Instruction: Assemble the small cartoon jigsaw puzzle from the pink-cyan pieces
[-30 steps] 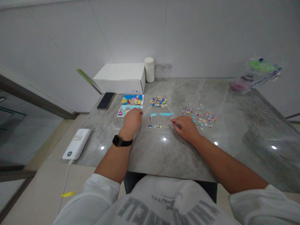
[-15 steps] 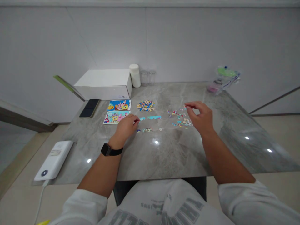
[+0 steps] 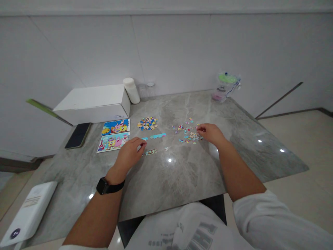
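Observation:
My left hand (image 3: 129,154), a black watch on its wrist, is closed in a pinch beside a joined blue puzzle strip (image 3: 158,136); whatever its fingertips hold is hidden. Just in front of it lies a short joined puzzle section (image 3: 151,151), with a single puzzle piece (image 3: 166,148) to the right. On the right, my right hand (image 3: 211,133) pinches at the edge of the scattered loose puzzle pieces (image 3: 192,136). Anything between those fingertips is too small to make out. Two cartoon picture cards (image 3: 114,141) lie left of the strip, the nearer one partly behind my left hand.
A pile of blue and yellow puzzle pieces (image 3: 147,123) sits farther back. Along the back stand a white box (image 3: 91,104), a white bottle (image 3: 131,91) and two clear glasses (image 3: 151,91). A phone (image 3: 78,135), a white power bank (image 3: 30,211) and a plastic bag (image 3: 225,86) are near the edges.
The view has turned, shifting the table leftward. My right hand has come down closer to the loose pieces, still pinched. The left hand stays pinched by the blue strip.

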Demonstrator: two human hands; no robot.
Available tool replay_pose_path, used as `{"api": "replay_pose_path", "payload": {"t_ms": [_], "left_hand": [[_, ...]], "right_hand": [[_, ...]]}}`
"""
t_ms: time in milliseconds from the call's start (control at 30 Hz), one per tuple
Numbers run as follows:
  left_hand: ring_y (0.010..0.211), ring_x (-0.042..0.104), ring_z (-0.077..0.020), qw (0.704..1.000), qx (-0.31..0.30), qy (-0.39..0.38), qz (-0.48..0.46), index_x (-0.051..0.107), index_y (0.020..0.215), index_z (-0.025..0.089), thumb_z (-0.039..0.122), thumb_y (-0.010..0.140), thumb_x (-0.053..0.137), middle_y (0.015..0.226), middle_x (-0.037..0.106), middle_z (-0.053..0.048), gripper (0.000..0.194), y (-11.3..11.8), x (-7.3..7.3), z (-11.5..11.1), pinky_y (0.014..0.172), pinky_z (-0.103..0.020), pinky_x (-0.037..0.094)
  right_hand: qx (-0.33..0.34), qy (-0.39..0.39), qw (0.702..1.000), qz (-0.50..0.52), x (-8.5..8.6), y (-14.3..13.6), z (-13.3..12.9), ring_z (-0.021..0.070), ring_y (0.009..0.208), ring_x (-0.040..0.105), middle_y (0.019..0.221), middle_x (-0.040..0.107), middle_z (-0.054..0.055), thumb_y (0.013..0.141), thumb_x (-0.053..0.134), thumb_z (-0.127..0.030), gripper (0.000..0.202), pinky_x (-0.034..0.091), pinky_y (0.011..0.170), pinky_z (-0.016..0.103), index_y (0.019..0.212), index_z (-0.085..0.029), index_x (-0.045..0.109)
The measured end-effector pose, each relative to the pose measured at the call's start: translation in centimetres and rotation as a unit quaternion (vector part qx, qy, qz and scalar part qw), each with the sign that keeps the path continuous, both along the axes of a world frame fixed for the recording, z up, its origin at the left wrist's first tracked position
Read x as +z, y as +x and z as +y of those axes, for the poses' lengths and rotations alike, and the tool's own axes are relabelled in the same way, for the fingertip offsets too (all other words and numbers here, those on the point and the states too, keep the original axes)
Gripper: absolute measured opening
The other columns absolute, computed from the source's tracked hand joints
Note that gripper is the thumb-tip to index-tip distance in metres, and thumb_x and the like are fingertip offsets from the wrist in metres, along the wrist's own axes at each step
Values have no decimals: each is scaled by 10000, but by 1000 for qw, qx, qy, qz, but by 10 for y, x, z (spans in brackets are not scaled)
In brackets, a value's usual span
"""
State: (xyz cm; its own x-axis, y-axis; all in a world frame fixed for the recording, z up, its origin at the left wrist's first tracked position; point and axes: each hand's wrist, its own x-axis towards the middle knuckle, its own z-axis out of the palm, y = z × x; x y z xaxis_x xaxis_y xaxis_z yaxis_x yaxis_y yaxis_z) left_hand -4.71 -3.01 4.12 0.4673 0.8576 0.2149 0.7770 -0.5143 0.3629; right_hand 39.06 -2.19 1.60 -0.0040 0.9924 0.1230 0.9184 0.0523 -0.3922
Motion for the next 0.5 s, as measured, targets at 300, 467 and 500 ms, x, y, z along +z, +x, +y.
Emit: {"api": "replay_pose_path", "payload": {"t_ms": [300,467,500], "left_hand": [[958,702,-239,1000,-11,-4,3,721,1040,233,348,1019,504,1054,748,-80,246,0,-4,0,888,-370,554],[962,697,-244,1000,-7,-5,4,723,1043,238,353,1018,504,1055,747,-83,249,1,-2,-1,893,-380,555],[962,698,-243,1000,-6,-5,3,722,1044,239,349,1017,503,1058,747,-82,247,1,-2,-1,890,-377,556]], "right_hand": [[57,-20,997,-47,-5,-9,-1,180,817,683,938,779,50,905,704,-237,132,490,758,284,983,-233,810],[94,-20,994,-54,-15,-11,2,197,860,689,908,774,46,915,754,-327,114,528,895,332,966,-248,817],[100,-21,993,-56,-17,-11,2,197,863,690,901,773,43,918,753,-317,102,527,923,341,961,-252,818]]}}
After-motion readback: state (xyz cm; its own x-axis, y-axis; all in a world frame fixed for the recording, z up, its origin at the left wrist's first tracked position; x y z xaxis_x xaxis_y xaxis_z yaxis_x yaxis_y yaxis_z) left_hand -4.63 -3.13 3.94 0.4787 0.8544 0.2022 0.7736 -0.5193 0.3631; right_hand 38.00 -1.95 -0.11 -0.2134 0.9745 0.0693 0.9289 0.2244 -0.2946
